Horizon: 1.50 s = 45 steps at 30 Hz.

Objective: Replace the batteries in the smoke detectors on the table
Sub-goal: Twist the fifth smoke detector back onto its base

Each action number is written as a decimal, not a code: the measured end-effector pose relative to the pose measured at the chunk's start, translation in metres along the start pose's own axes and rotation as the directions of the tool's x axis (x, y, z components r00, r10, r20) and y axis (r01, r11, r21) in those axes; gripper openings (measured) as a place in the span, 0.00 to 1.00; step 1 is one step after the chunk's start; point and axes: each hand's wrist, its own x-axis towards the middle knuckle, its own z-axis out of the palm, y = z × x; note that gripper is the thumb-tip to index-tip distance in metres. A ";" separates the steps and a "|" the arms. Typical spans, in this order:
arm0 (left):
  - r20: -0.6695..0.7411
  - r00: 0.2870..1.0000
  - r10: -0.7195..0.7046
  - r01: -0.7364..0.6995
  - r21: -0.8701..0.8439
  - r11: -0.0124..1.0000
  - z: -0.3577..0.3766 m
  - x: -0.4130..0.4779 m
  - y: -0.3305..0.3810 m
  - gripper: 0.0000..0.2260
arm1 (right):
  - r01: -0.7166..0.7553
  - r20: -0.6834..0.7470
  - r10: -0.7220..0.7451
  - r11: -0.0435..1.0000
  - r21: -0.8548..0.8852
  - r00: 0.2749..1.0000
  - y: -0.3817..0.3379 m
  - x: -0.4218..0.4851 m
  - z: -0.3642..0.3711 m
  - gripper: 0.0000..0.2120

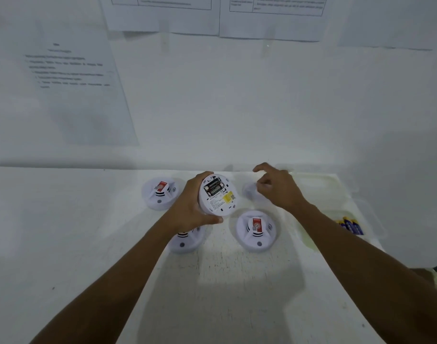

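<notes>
My left hand (pixel 187 207) grips a round white smoke detector (pixel 221 197) and holds it above the table with its back towards me. Its battery bay is uncovered and shows dark batteries (pixel 212 186). To its right, my right hand (pixel 278 188) has its fingers curled at the edge of a blurred white cover (pixel 250 191) that is low over the table, and its index finger is raised. Three more detectors lie face up on the table: one at the far left (pixel 160 193), one partly under my left forearm (pixel 187 242), one at the near right (pixel 256 230).
Several blue and yellow batteries (pixel 350 225) lie in a clear plastic tray (pixel 372 214) at the table's right end. The white table (pixel 224 281) stands against a white wall with printed sheets (pixel 76 83) taped to it.
</notes>
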 end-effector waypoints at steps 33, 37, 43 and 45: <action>0.051 0.999 -0.013 0.021 -0.161 0.987 0.028 -0.015 0.049 0.42 | 0.235 -0.119 -0.247 0.967 -0.101 0.962 -0.086 -0.081 -0.004 0.22; 0.068 0.997 -0.021 0.026 -0.075 0.997 0.026 -0.015 0.047 0.44 | 0.184 -0.176 -0.193 0.981 -0.062 0.965 -0.091 -0.083 0.000 0.22; 0.054 0.998 -0.031 0.038 -0.128 0.991 0.031 -0.020 0.046 0.36 | 0.104 -0.263 -0.082 0.992 0.072 0.961 -0.096 -0.086 0.009 0.20; 0.051 0.998 -0.027 0.033 -0.125 0.992 0.031 -0.021 0.045 0.36 | 0.085 -0.277 -0.058 0.993 0.086 0.959 -0.097 -0.085 0.011 0.18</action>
